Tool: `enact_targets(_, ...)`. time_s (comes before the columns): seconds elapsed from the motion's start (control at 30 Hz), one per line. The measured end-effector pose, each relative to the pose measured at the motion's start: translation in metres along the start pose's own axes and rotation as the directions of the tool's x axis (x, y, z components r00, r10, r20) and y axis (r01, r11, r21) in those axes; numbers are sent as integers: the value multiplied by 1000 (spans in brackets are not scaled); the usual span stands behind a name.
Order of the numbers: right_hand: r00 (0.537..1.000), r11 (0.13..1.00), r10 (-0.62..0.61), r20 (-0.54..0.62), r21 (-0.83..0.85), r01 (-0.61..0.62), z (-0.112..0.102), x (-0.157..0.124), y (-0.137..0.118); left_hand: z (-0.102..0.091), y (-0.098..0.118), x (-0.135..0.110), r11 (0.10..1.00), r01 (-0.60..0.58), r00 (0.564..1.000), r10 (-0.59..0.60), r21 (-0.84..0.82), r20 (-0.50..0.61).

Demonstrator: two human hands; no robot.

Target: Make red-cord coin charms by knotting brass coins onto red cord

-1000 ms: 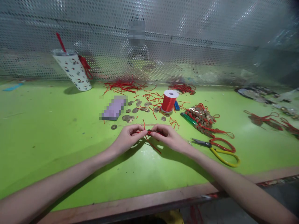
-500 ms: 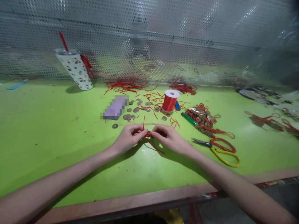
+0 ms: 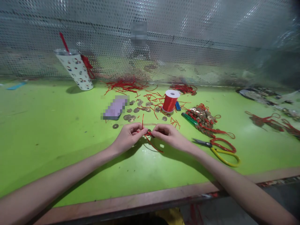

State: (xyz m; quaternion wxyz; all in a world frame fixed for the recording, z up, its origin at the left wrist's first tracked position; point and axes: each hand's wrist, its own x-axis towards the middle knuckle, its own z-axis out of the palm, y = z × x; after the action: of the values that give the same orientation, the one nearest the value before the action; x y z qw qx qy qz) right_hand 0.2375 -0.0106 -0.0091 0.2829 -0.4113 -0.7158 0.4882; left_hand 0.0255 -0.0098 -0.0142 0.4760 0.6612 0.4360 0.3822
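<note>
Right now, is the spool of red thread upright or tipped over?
Upright: the spool stands on the green tabletop, its white end disc facing up with the centre hole showing.

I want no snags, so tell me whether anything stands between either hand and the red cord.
Nothing visible does: the left hand and right hand pinch the red cord between them. The scissors lie apart, right of the right hand.
</note>
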Motion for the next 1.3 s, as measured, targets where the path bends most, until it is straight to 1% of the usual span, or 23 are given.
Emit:
enact_targets(0.1,998,995,-50,-28,-85,47,0,0,1,-1,-1,0,1000,22,999,-22,-7,27)
enact_targets(0.17,997,991,-75,-26,-113,72,-1,0,2,-1,-1,0,999,32,999,-32,-12,37)
enact_targets(0.3,996,993,-85,18,-80,86,2,-2,2,-2,-1,0,999,34,998,-32,-26,52)
enact_targets(0.4,996,995,-82,28,-62,84,4,-3,2,-3,-1,1,994,66,995,-58,-86,83)
enact_targets(0.53,997,994,-80,-18,-73,78,6,-2,1,-4,-2,2,985,83,993,-70,-148,95)
enact_targets(0.67,991,994,-80,-108,-85,71,7,0,4,-2,-1,1,992,58,994,-47,-115,95)
enact_targets(0.73,990,994,-77,-114,-83,68,7,0,5,-1,0,0,995,47,994,-38,-88,98)
enact_targets(0.83,993,994,-80,-87,-79,73,6,-1,7,-1,0,-1,996,55,996,-50,-64,68)
enact_targets(0.9,991,991,-102,-81,-90,95,4,-1,9,-2,1,0,995,77,997,-75,-67,35)
enact_targets(1.03,980,965,-184,-75,-203,165,1,0,12,-5,1,3,993,96,995,-98,-72,-23)
enact_targets(1.13,969,932,-238,-67,-297,209,1,0,13,-6,2,4,993,98,994,-101,-71,-36)
enact_targets(1.2,966,919,-248,-77,-334,210,2,0,13,-6,2,4,992,105,993,-108,-74,-41)
enact_targets(1.3,968,907,-231,-96,-381,179,5,-2,11,-5,2,4,990,119,991,-123,-70,-58)
